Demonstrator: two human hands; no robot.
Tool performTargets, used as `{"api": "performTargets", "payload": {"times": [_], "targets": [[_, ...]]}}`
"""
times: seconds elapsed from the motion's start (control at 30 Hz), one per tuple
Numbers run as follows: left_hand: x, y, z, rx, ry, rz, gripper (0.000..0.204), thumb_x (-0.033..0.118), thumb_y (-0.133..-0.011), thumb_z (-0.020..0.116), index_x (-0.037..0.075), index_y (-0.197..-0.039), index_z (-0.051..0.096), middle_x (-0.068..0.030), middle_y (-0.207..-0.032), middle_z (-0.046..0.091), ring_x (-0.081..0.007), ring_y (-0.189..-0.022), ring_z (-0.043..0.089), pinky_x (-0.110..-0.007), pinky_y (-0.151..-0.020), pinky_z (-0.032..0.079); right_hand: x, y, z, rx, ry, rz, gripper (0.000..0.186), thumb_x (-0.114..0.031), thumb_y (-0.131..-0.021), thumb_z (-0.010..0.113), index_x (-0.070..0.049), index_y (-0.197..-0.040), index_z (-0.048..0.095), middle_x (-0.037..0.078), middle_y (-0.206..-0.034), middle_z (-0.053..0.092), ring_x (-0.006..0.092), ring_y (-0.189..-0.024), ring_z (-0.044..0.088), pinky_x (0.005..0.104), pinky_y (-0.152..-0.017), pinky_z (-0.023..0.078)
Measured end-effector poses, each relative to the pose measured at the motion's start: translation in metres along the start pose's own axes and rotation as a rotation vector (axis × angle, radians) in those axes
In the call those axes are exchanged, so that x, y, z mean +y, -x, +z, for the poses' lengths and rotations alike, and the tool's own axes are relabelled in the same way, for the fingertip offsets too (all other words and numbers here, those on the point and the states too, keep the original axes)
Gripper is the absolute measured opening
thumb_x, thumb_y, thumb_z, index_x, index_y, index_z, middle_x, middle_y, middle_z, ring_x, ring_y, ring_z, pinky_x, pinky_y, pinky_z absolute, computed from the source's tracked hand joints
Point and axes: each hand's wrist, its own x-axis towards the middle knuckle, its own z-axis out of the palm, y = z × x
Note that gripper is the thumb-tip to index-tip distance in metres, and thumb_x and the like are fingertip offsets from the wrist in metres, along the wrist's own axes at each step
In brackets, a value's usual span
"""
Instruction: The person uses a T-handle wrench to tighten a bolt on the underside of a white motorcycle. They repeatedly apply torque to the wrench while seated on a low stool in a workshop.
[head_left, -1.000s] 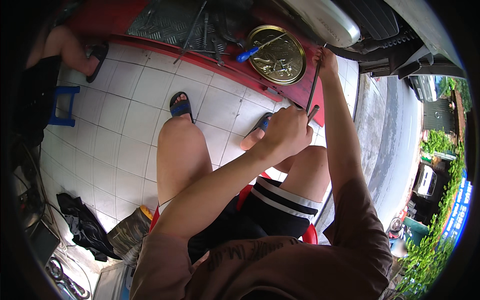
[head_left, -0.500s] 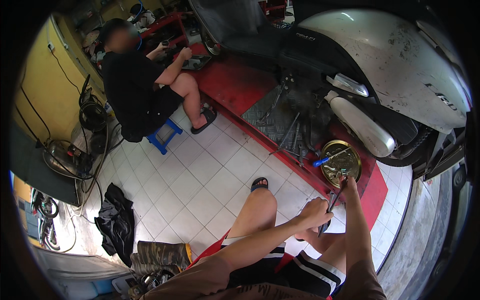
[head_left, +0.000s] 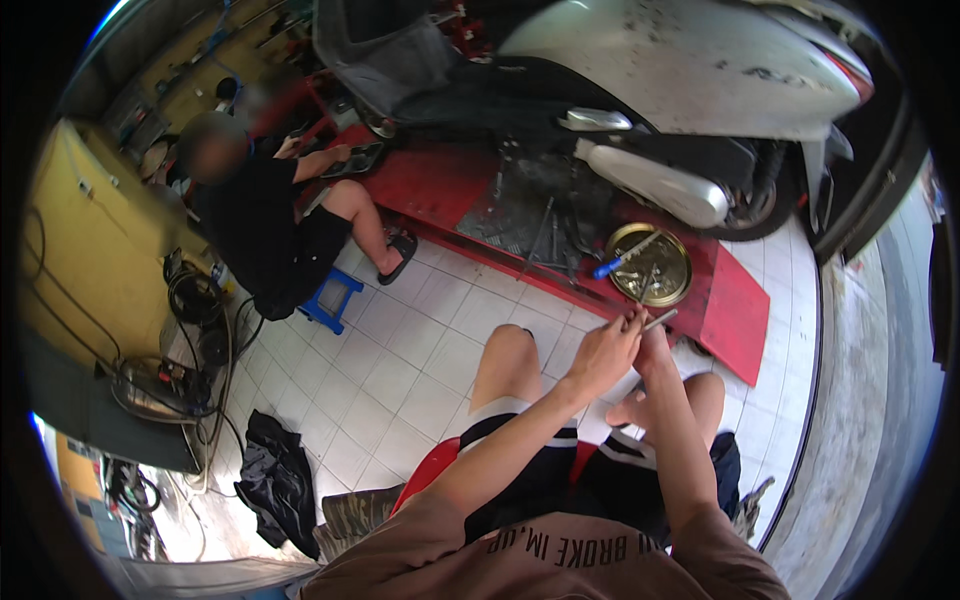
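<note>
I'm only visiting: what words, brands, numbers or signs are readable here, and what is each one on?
Brown shirt: dark capital letters across the chest, upside down in this view, partly readable; wording not copied here.
Silver scooter panel: dark marks toward the rear, too blurred to read.
Metal rod: no lettering can be made out.
Round gold-coloured tray: none can be made out.

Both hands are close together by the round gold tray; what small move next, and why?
Perhaps ease the bare right hand slightly away from the bare left hand: they crowd together beside the round gold metal tray, and the right hand's grip is hard to see. The left hand appears closed around the slim grey metal rod, whose end juts past it, so one hand might suffice.
</note>
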Motion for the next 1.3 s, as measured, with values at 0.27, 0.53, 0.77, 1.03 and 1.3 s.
{"api": "performTargets", "payload": {"times": [0.27,0.53,0.77,1.03,1.3], "targets": [[0.054,-0.008,0.009,-0.003,0.257,0.224,0.016,0.018,-0.092,0.060,0.004,-0.100,0.062,-0.0169,-0.083,0.063,-0.0392,-0.073,0.061,-0.044,-0.063,0.047,-0.060,0.055,-0.003,-0.095,-0.004,-0.298,0.035,-0.035,-0.102,0.040,-0.008,-0.082,0.052,0.005,-0.072,0.057,0.0142,-0.066,0.053,0.0272,-0.059,0.043],[0.077,-0.076,0.049,-0.033,0.096,0.348,0.018,0.023,-0.092,0.060,0.005,-0.090,0.060,-0.0137,-0.076,0.059,-0.0370,-0.070,0.059,-0.044,-0.058,0.045,-0.134,-0.003,-0.020,-0.047,0.050,-0.307,0.038,-0.038,-0.103,0.036,-0.013,-0.075,0.045,-0.001,-0.055,0.039,0.0108,-0.046,0.031,0.0279,-0.044,0.025],[0.068,-0.100,0.079,-0.075,-0.018,0.370,0.022,0.029,-0.091,0.060,0.007,-0.085,0.060,-0.0103,-0.068,0.055,-0.0339,-0.062,0.058,-0.043,-0.052,0.042,-0.141,-0.033,-0.047,-0.117,-0.012,-0.279,0.040,-0.036,-0.102,0.038,-0.013,-0.070,0.044,0.000,-0.054,0.040,0.0110,-0.045,0.034,0.0275,-0.043,0.026],[0.062,-0.103,0.085,-0.110,-0.088,0.417,0.022,0.031,-0.088,0.064,0.009,-0.083,0.062,-0.0077,-0.067,0.054,-0.0308,-0.058,0.058,-0.040,-0.049,0.042,-0.134,-0.042,-0.056,-0.187,-0.101,-0.272,0.044,-0.040,-0.103,0.035,-0.013,-0.069,0.039,-0.001,-0.050,0.034,0.0114,-0.042,0.028,0.0282,-0.041,0.022],[0.028,-0.098,0.105,-0.105,-0.001,0.442,0.020,0.028,-0.085,0.068,0.009,-0.084,0.062,-0.0089,-0.067,0.056,-0.0319,-0.059,0.058,-0.041,-0.050,0.042,-0.115,-0.058,-0.064,-0.188,-0.027,-0.386,0.045,-0.040,-0.103,0.036,-0.011,-0.069,0.040,0.000,-0.051,0.036,0.0113,-0.041,0.030,0.0280,-0.040,0.024]]}}
